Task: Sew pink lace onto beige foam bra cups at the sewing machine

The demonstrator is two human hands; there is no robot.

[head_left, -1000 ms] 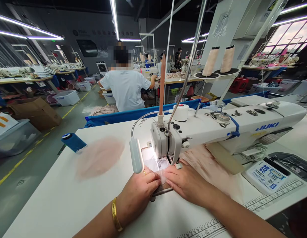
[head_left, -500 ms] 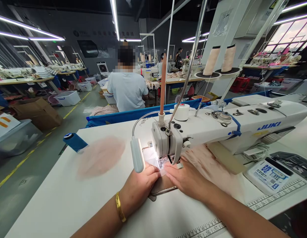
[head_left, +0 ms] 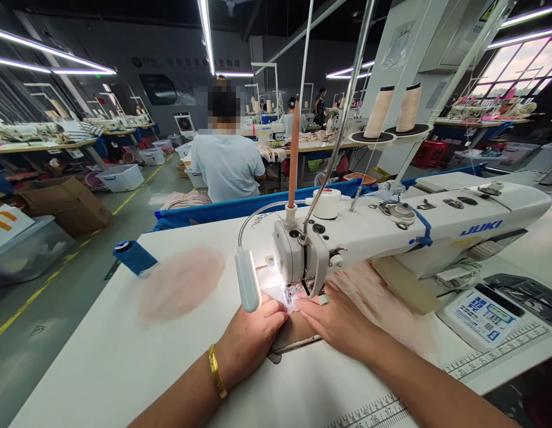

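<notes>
A white sewing machine has its needle area lit by a small grey lamp. Beneath its head lies a small piece of thin white fabric, partly covered by my fingers. My left hand is closed, thumb and fingers pressed together at the near left edge of the fabric. From the right, my right hand reaches close to the presser foot, its fingers pinched down on the fabric's right side. The brown machine bed plate shows between both hands. The fingertips nearest the needle are partly hidden by the machine head.
A blue thread cone lies on the white table at left. Two beige thread cones stand on a holder behind the machine. A control box sits at right, beside a printed ruler. A person sits ahead.
Both hands stay almost in place at the fabric. The view has shifted very slightly; no grasp has visibly changed.
</notes>
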